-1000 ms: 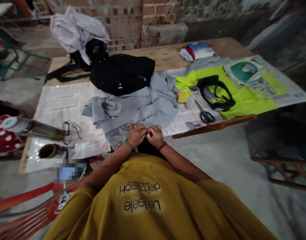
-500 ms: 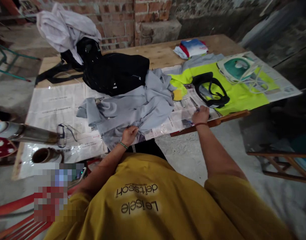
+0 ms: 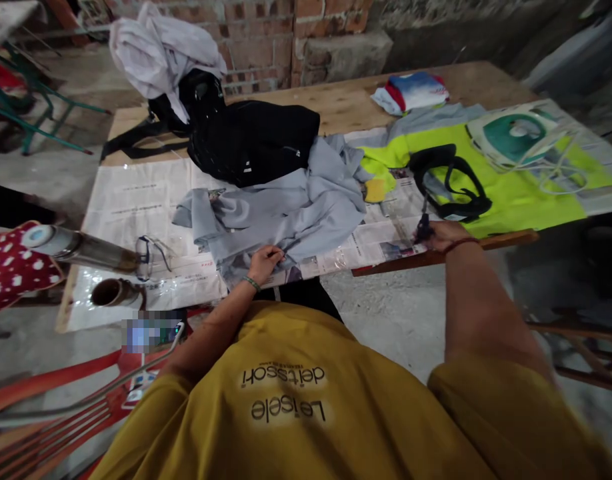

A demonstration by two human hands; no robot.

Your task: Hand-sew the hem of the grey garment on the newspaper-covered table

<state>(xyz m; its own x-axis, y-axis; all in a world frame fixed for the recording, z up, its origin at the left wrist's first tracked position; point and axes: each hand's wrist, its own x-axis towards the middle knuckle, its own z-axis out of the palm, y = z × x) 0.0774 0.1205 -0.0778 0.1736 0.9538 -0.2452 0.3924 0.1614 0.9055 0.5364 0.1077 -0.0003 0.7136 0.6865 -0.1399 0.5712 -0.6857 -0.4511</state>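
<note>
My left hand [image 3: 263,265] is closed in a pinch at the near edge of a crumpled grey garment [image 3: 286,207] lying on the newspaper. Whatever is right between those fingertips is too small to make out. At the table's front edge, my right hand [image 3: 449,237] grips what look like small scissors [image 3: 424,229] by their dark handles, with the thin blade end pointing up and away from me. A black strap-like loop [image 3: 453,183] lies just beyond that hand, over a neon-yellow and grey garment [image 3: 526,200]. A small yellow piece [image 3: 375,191] rests between the two garments.
A green-and-white iron [image 3: 516,137] stands on the yellow garment. Folded clothes [image 3: 416,93] lie behind. At back left is a black bag [image 3: 251,143] with pale cloth [image 3: 156,53]. Leftward are a flask [image 3: 86,248], glasses [image 3: 153,257], a brown cup [image 3: 113,292] and a red chair [image 3: 76,407].
My right hand has picked the scissors up off the newspaper and turned, moving slightly right. My left hand stays at the grey garment. The view has shifted left.
</note>
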